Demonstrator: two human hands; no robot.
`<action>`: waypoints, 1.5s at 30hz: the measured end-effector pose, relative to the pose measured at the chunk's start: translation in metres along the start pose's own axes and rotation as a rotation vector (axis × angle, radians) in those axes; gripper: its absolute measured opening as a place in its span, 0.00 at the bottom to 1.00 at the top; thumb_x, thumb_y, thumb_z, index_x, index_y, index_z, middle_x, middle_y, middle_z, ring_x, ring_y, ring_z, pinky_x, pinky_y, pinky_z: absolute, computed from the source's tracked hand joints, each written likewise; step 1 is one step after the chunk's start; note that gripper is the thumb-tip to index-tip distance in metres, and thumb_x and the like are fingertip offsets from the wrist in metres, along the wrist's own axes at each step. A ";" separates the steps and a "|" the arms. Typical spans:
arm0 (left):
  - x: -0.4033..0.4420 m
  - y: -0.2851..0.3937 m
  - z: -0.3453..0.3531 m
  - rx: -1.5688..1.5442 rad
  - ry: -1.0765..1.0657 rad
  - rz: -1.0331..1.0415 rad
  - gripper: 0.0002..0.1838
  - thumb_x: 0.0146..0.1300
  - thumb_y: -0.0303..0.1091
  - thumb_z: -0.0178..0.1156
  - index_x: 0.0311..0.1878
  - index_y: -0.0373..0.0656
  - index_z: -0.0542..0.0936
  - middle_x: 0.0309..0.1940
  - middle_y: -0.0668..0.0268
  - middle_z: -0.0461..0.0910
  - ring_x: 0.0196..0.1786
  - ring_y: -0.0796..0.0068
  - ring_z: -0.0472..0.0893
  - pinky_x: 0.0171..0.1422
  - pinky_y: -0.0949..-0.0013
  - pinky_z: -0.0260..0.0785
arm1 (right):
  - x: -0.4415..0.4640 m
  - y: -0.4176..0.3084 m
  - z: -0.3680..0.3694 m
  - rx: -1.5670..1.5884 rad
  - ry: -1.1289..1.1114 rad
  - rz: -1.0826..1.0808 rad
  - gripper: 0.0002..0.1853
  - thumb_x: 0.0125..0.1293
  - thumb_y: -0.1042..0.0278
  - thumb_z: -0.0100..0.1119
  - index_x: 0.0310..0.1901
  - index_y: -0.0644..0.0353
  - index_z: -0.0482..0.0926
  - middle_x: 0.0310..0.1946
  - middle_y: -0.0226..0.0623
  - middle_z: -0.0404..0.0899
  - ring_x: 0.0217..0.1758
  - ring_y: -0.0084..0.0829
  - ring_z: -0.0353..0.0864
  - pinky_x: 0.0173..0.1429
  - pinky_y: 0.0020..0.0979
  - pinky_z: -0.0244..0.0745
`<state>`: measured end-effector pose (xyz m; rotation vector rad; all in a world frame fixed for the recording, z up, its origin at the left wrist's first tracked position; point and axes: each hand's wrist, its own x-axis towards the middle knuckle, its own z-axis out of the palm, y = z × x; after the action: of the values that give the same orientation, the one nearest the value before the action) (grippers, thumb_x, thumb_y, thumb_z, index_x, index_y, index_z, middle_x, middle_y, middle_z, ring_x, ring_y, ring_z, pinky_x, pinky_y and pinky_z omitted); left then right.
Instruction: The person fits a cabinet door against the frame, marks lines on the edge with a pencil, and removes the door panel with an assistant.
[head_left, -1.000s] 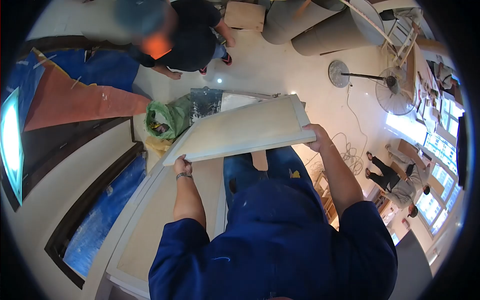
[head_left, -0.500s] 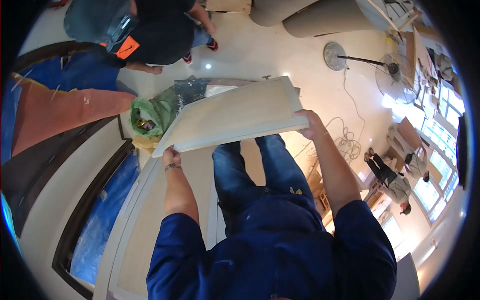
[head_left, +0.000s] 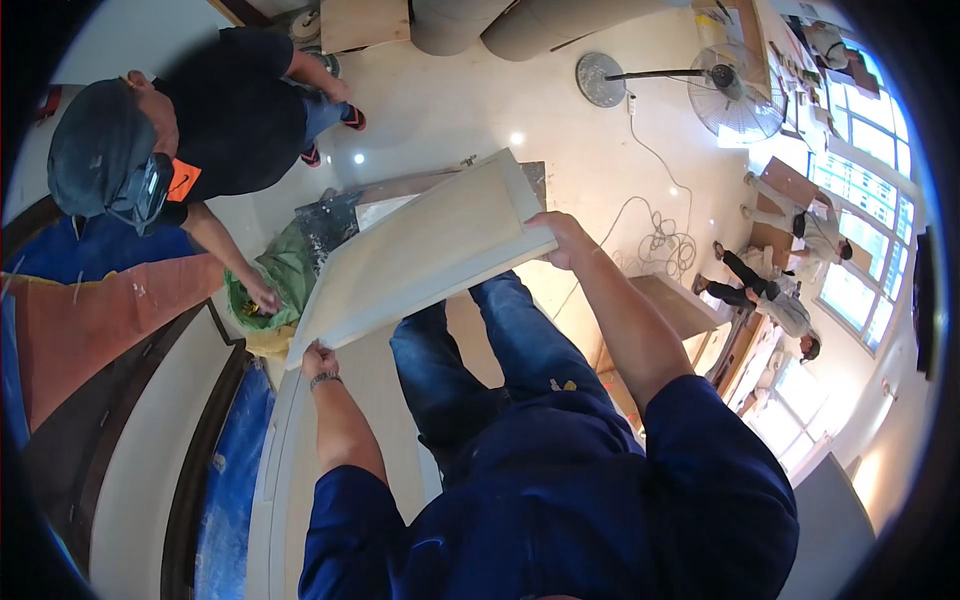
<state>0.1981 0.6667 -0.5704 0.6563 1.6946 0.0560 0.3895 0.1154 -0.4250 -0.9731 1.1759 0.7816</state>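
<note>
A pale framed panel (head_left: 420, 260), like a cabinet door, is held up tilted in front of my legs. My left hand (head_left: 320, 362), with a bracelet or watch at the wrist, grips its near left corner. At the right end, my right hand (head_left: 562, 240) is wrapped round the edge of the frame. Both hands are closed on the same panel. Beneath and to the left lies a larger pale panel (head_left: 340, 460), partly hidden by my arm and legs. A green sack (head_left: 290, 265) stands just beyond the left corner.
A co-worker (head_left: 225, 115) at the upper left reaches a hand into the green sack. A pedestal fan (head_left: 735, 90) stands at the upper right, its cable (head_left: 665, 245) coiled on the floor. Blue sheeting (head_left: 230, 490) lies at left. Other people (head_left: 775, 295) are at far right.
The panel and both my hands have shifted left and slightly down in view, with the grip kept. The co-worker has bent in and put a hand into the green sack.
</note>
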 end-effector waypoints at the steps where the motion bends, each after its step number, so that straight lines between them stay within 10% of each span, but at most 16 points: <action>1: 0.012 -0.001 -0.009 0.001 -0.043 0.009 0.06 0.64 0.17 0.60 0.39 0.39 0.74 0.29 0.66 0.73 0.24 0.77 0.70 0.24 0.74 0.66 | -0.003 0.000 0.002 -0.002 0.020 0.003 0.23 0.61 0.70 0.63 0.57 0.68 0.75 0.52 0.47 0.79 0.54 0.43 0.82 0.57 0.47 0.82; 6: -0.101 -0.028 0.048 0.873 0.184 0.777 0.25 0.64 0.34 0.67 0.58 0.28 0.73 0.54 0.44 0.78 0.54 0.49 0.80 0.58 0.55 0.73 | -0.017 -0.002 0.017 -0.032 0.028 0.011 0.22 0.62 0.70 0.62 0.57 0.69 0.75 0.51 0.48 0.80 0.52 0.44 0.83 0.56 0.48 0.81; 10: -0.247 -0.067 0.121 1.493 -0.923 1.038 0.46 0.58 0.50 0.72 0.73 0.36 0.65 0.70 0.47 0.69 0.74 0.47 0.67 0.78 0.52 0.57 | -0.011 0.000 0.011 -0.094 0.035 -0.006 0.22 0.62 0.69 0.63 0.56 0.69 0.76 0.53 0.50 0.79 0.55 0.47 0.82 0.58 0.50 0.80; 12: -0.298 -0.093 0.148 1.695 -1.096 1.386 0.42 0.58 0.49 0.71 0.71 0.38 0.67 0.70 0.51 0.70 0.74 0.48 0.67 0.77 0.47 0.59 | -0.012 0.001 0.009 -0.079 0.008 0.001 0.22 0.62 0.69 0.63 0.57 0.69 0.75 0.53 0.50 0.79 0.56 0.47 0.81 0.59 0.50 0.80; 25: -0.280 -0.159 0.192 1.746 -1.065 1.297 0.26 0.68 0.29 0.50 0.70 0.41 0.70 0.70 0.55 0.72 0.72 0.49 0.70 0.75 0.44 0.61 | -0.036 0.007 0.004 0.130 0.014 0.018 0.22 0.80 0.51 0.46 0.63 0.60 0.73 0.57 0.37 0.77 0.59 0.39 0.79 0.67 0.45 0.73; 45: -0.282 -0.167 0.174 1.864 -1.025 1.279 0.28 0.70 0.33 0.56 0.73 0.45 0.67 0.73 0.59 0.69 0.76 0.54 0.67 0.76 0.46 0.59 | -0.095 0.031 -0.003 -0.121 0.099 -0.135 0.21 0.78 0.67 0.48 0.65 0.72 0.70 0.56 0.47 0.80 0.54 0.41 0.85 0.57 0.37 0.81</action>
<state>0.3161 0.3457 -0.4268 2.4144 -0.3333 -0.8784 0.3396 0.1240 -0.3394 -1.1906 1.1445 0.7089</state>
